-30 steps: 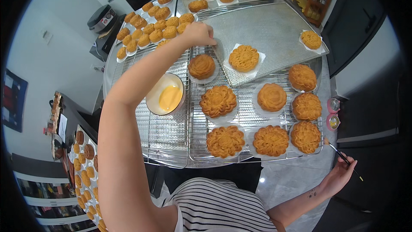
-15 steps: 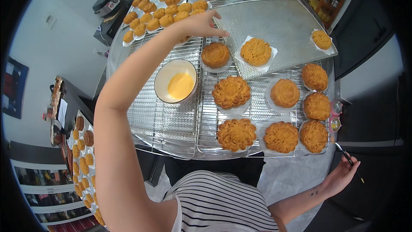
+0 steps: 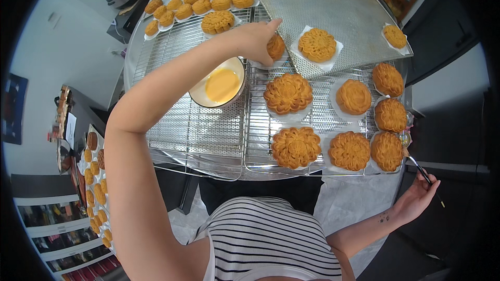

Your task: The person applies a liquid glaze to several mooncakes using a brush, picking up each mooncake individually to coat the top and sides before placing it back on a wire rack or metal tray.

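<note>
My left hand (image 3: 260, 41) reaches across the wire rack, its thumb and fingers around a round golden mooncake (image 3: 276, 48). The hand covers that mooncake's left part; a round paper shows under it. Close to my left forearm sits a white bowl (image 3: 197, 93) of yellow-orange liquid, partly hidden by the arm. At the far right, off the table's edge, my right hand (image 3: 419, 198) is closed on a thin brush (image 3: 418, 167) with a dark handle. The brush's bristle end is beside the nearest right mooncake (image 3: 387, 151).
Several patterned mooncakes (image 3: 288, 93) rest on papers over the wire rack (image 3: 255, 161). A perforated metal tray (image 3: 333, 10) overlaps the rack, bearing a mooncake (image 3: 316, 45) and a smaller one (image 3: 395, 36). Rows of small mooncakes (image 3: 221, 2) fill the far left. More pastries (image 3: 99, 193) stand at my left.
My left hand has moved from beside the tray's corner down onto the mooncake and taken hold of it. My right hand still holds the brush. The table appears slightly higher in view.
</note>
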Demonstrator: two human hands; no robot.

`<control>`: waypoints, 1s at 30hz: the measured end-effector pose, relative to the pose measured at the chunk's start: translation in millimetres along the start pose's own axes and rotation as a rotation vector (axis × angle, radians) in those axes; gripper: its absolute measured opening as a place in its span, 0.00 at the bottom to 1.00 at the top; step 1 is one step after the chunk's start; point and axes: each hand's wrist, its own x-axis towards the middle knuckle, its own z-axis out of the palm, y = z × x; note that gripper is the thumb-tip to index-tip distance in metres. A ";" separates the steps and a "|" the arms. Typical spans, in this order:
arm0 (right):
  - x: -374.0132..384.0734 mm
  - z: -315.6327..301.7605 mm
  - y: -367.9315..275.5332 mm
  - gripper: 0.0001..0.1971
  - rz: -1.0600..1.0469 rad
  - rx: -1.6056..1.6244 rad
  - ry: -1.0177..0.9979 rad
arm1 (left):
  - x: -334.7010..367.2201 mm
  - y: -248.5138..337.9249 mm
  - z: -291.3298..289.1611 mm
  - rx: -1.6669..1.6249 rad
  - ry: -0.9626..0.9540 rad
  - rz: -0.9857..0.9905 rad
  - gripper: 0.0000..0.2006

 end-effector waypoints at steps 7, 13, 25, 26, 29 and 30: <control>0.6 -10.6 -2.1 0.17 0.017 0.016 -0.032 | 4.6 -14.8 4.3 -0.036 0.068 0.080 0.53; -0.3 -8.1 -2.6 0.18 0.014 -0.018 -0.019 | 0.7 -23.3 -16.4 -0.302 -0.018 -0.013 0.52; 7.5 -20.5 -1.1 0.16 0.056 0.150 -0.154 | -153.0 64.2 -23.4 -0.254 -0.043 0.269 0.49; 7.9 -16.9 -0.2 0.16 0.052 0.134 -0.141 | -164.3 67.3 -16.0 -0.255 -0.048 0.264 0.49; 8.7 -9.0 -1.6 0.16 0.037 0.100 -0.119 | -187.0 70.8 13.1 -0.287 -0.079 0.194 0.48; 9.2 -7.2 -3.2 0.16 0.039 0.114 -0.137 | -190.1 72.1 25.1 -0.237 -0.070 0.174 0.48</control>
